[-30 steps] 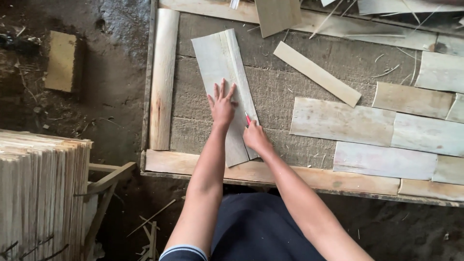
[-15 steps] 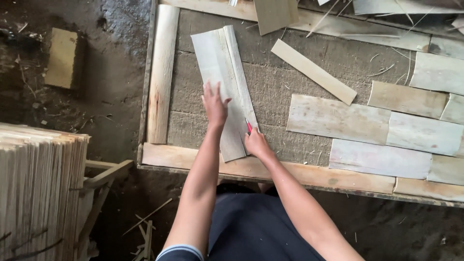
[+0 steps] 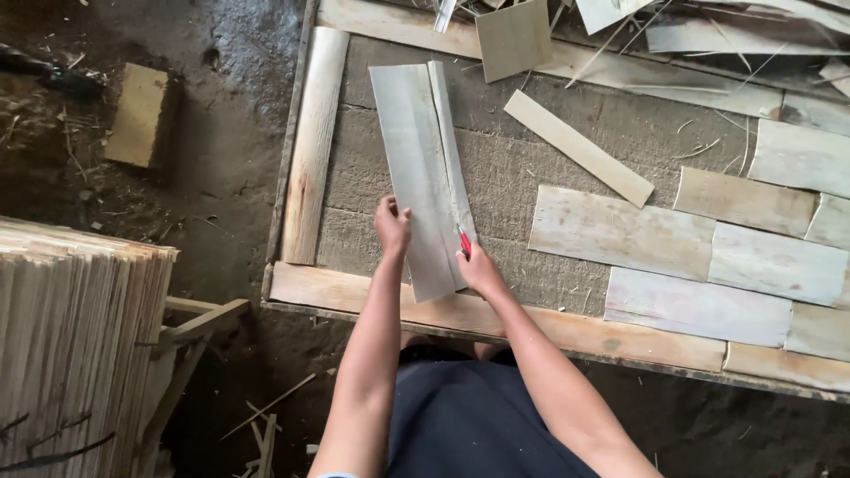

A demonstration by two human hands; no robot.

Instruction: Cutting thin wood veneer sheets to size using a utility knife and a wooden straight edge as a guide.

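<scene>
I see my left hand (image 3: 392, 227) pressed flat on the near left edge of a long pale strip of thin wood (image 3: 418, 173), fingers curled over its side. The strip lies on the bench (image 3: 372, 292), running from about 12 o'clock down toward me at 6 o'clock, tilted slightly. A narrower strip (image 3: 450, 150) overlaps its right edge. My right hand (image 3: 482, 270) is closed around a small red-handled cutter (image 3: 464, 241), whose tip touches the seam where the two strips meet. The two hands sit near each other, one on either side of the wide strip's near end.

At 9 o'clock from the strip a plank (image 3: 313, 142) lies along the bench's left border. At 2 o'clock a loose slat (image 3: 577, 147) rests at an angle, and at 3 o'clock several pale sheets (image 3: 620, 232) lie edge to edge. A square piece (image 3: 513, 37) sits at 1 o'clock near the far rail. Off the bench, a stack of thin sheets (image 3: 71, 345) stands at 8 o'clock, and a block (image 3: 137, 115) lies on the dirt floor at 10 o'clock.
</scene>
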